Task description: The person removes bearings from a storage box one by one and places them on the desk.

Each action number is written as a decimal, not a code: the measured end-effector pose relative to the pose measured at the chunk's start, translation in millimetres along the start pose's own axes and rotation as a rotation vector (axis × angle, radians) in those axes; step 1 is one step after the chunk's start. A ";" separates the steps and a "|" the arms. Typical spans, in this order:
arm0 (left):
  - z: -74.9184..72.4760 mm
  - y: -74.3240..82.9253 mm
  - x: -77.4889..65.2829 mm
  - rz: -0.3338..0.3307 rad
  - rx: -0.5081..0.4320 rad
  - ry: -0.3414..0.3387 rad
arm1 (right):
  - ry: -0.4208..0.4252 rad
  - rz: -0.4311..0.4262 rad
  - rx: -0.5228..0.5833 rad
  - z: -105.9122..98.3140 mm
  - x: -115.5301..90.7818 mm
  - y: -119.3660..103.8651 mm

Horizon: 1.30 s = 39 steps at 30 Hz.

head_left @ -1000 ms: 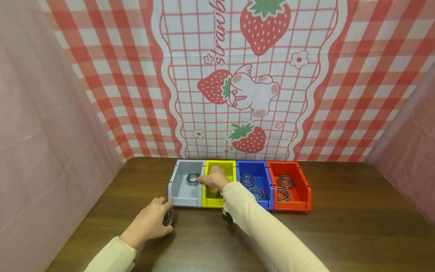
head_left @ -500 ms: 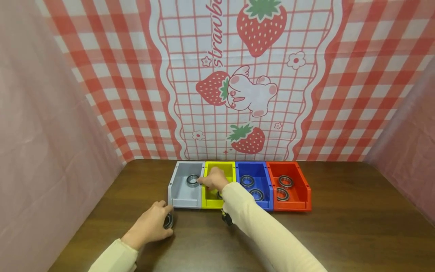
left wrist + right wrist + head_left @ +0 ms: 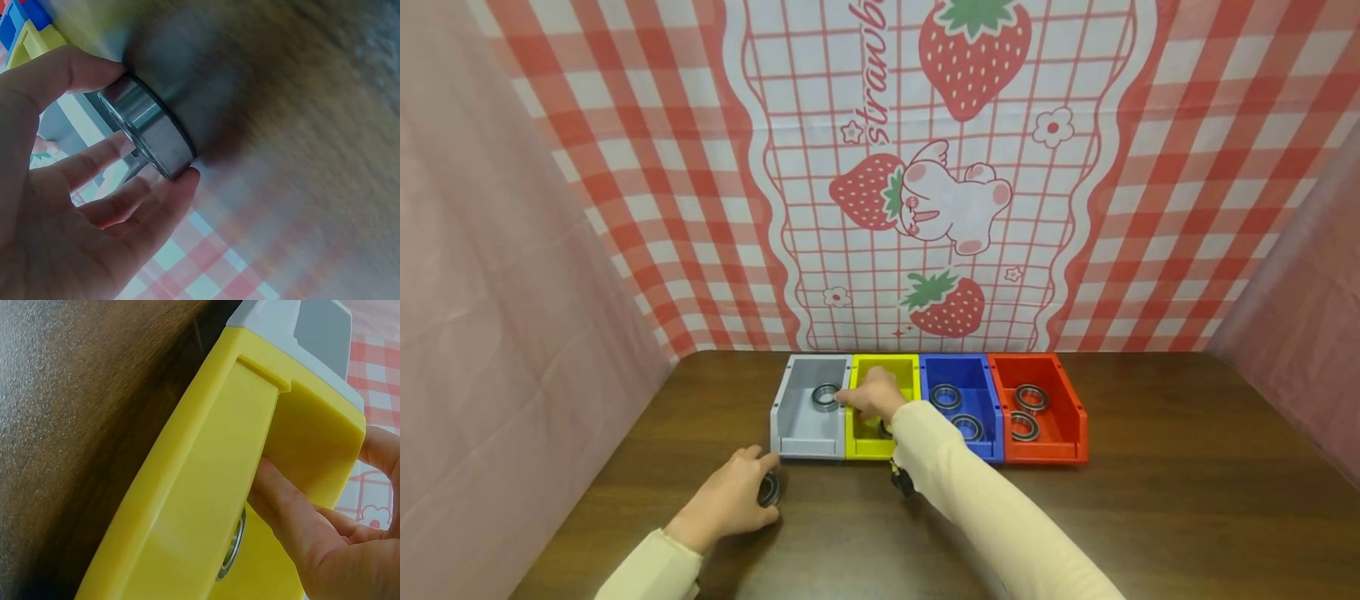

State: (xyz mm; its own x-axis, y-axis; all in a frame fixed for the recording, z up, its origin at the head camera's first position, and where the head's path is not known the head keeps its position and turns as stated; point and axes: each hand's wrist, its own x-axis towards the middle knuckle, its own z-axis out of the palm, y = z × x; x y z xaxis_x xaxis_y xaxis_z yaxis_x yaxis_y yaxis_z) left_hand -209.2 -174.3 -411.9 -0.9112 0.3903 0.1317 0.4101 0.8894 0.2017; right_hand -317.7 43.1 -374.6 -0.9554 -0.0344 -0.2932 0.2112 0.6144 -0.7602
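My left hand (image 3: 730,496) pinches a ball bearing (image 3: 150,128) by its outer rim, thumb on one side and fingertips on the other. The bearing is on edge, low over the wooden table in front of the grey bin (image 3: 811,447). My right hand (image 3: 874,394) grips the side wall of the yellow bin (image 3: 187,506), its fingers inside and its thumb over the wall on the grey bin's side. Another bearing (image 3: 232,547) lies in the yellow bin, partly hidden behind the front lip. One more bearing (image 3: 825,397) lies in the grey bin beside the right thumb.
To the right, the blue bin (image 3: 977,375) and the red bin (image 3: 1052,454) adjoin the yellow one, each with two bearings. The bins stand in a row on the brown table (image 3: 1187,500), close to the strawberry-print cloth (image 3: 955,192) at the back.
Both hands keep their places and holds. The left hand with its bearing shifts only very slightly, and the head view tilts a little.
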 end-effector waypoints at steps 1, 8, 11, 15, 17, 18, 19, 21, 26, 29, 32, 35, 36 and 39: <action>0.0 -0.5 -0.1 0.003 -0.002 -0.002 | 0.001 -0.002 -0.001 -0.1 -0.2 0.1; -0.9 -4.2 -0.5 0.039 0.010 -0.008 | 0.008 -0.011 -0.002 0.4 -1.3 0.2; -2.9 -3.4 -2.1 0.034 0.015 -0.017 | 0.009 -0.009 0.001 1.5 -1.2 0.2; -5.5 -0.9 -3.5 0.014 0.037 -0.016 | 0.007 -0.009 0.004 2.4 -0.3 0.6; -7.3 0.7 -3.0 0.015 0.052 -0.007 | 0.007 -0.008 0.003 2.2 0.2 0.6; -8.5 1.7 -2.4 0.017 0.058 -0.002 | 0.007 -0.007 0.003 2.1 0.4 0.7; -9.8 2.7 -1.5 0.022 0.061 0.005 | 0.007 -0.005 0.002 1.9 0.6 0.7; -13.1 5.2 0.3 0.028 0.067 0.011 | 0.009 -0.001 0.005 1.7 0.7 0.8; -21.6 14.1 7.2 0.034 0.069 0.011 | 0.005 -0.003 0.010 1.1 0.0 1.3; -25.0 19.8 13.3 0.058 0.078 0.012 | 0.004 -0.009 -0.005 1.1 -1.2 2.6; -27.3 24.8 21.6 0.089 0.086 0.015 | 0.016 -0.009 -0.017 1.5 -2.2 3.7; -28.9 27.9 31.4 0.117 0.098 0.021 | 0.027 -0.013 -0.011 2.5 -2.2 3.0; -29.5 28.5 34.6 0.124 0.102 0.026 | 0.028 -0.015 -0.004 3.0 -2.1 2.4; -31.1 29.7 44.0 0.142 0.098 0.037 | 0.026 -0.019 0.004 4.9 -1.4 0.3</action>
State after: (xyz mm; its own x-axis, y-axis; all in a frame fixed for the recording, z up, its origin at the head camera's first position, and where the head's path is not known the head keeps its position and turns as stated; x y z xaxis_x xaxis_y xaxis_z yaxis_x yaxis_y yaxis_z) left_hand -235.9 -138.1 -369.9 -0.8416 0.5063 0.1883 0.5273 0.8456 0.0831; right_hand -315.4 39.5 -377.2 -0.9643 -0.0255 -0.2638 0.1939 0.6106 -0.7678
